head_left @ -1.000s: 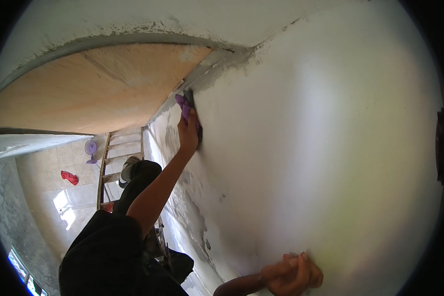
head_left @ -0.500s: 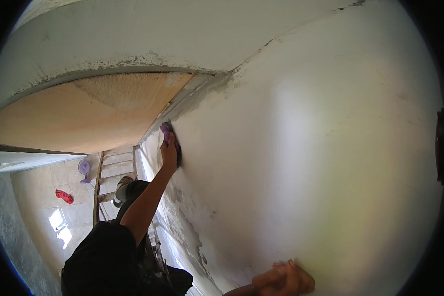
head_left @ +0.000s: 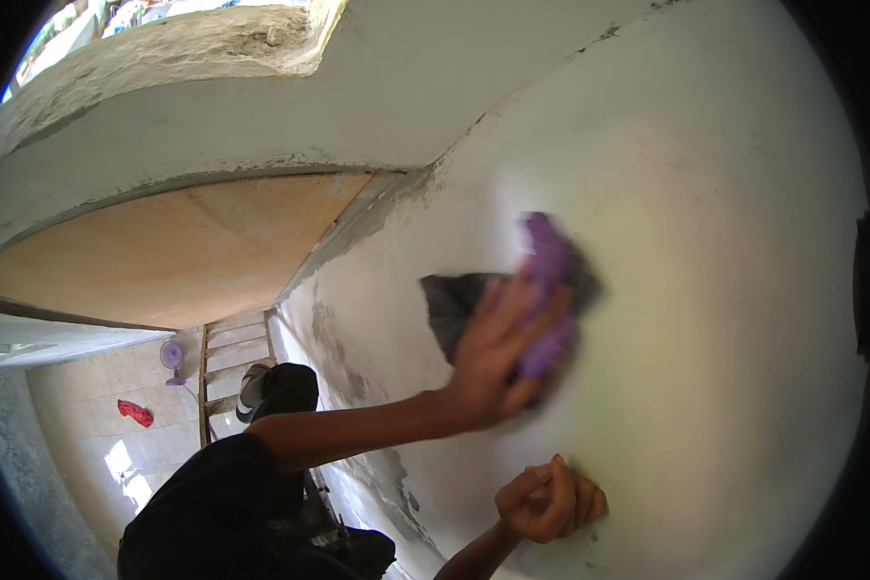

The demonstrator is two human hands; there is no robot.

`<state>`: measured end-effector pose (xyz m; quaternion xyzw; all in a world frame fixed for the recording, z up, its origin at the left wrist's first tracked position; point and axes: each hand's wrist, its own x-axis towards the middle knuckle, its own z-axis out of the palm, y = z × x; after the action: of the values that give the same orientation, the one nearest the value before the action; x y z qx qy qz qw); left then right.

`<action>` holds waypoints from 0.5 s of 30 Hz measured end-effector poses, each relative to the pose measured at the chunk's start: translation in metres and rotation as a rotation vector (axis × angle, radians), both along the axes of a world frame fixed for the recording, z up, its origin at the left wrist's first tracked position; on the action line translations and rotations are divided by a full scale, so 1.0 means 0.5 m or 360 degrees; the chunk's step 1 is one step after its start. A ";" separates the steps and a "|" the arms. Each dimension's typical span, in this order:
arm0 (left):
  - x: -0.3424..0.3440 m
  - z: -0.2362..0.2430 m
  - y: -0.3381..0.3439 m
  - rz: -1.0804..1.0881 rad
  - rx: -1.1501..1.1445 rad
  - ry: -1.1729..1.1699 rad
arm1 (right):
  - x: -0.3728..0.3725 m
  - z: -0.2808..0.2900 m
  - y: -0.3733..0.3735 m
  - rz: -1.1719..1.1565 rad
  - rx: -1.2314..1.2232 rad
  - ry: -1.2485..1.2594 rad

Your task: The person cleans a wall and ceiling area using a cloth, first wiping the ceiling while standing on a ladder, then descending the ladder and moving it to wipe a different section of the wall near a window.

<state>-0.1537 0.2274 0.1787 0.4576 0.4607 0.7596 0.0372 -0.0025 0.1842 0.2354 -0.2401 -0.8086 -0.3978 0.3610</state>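
Note:
My left hand [head_left: 498, 353], blurred by motion, grips a purple pad [head_left: 549, 246] with a dark sheet [head_left: 445, 307], pressing them on the white plastered wall [head_left: 715, 338]. Grey patches and cracks run along the wall's left part and corner. Below, to the right, my right hand [head_left: 551, 501] rests against the same wall with fingers curled; whatever may be inside is hidden.
A wooden ladder [head_left: 234, 338] stands below me, my dark shoe [head_left: 251, 389] on it. A purple fan [head_left: 172, 355] and a red cloth [head_left: 134, 412] sit on the tiled floor. Above are a peach panel [head_left: 135, 246] and a rough-edged opening [head_left: 184, 43].
My left hand has swept the pad to the right across the wall, showing more of the dark sheet. My right hand is slightly higher. The view has shifted, revealing the opening at upper left.

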 end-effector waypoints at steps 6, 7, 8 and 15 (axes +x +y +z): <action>-0.027 0.040 0.019 0.0073 0.0151 0.0312 | 0.016 0.001 -0.008 0.0058 -0.0091 0.0063; -0.039 0.035 0.028 0.0144 0.0132 0.0277 | 0.014 0.002 -0.006 0.0052 -0.0085 0.0040; -0.055 0.040 0.037 0.0152 0.0131 0.0234 | 0.011 0.002 -0.006 0.0028 -0.0089 0.0042; -0.149 -0.053 0.101 0.0267 0.0032 -0.0628 | -0.003 0.001 -0.006 0.0063 -0.0136 0.0171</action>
<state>-0.2280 0.2779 0.1521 0.2605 0.4733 0.8395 0.0586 -0.0040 0.1811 0.2357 -0.2603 -0.8088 -0.3422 0.4012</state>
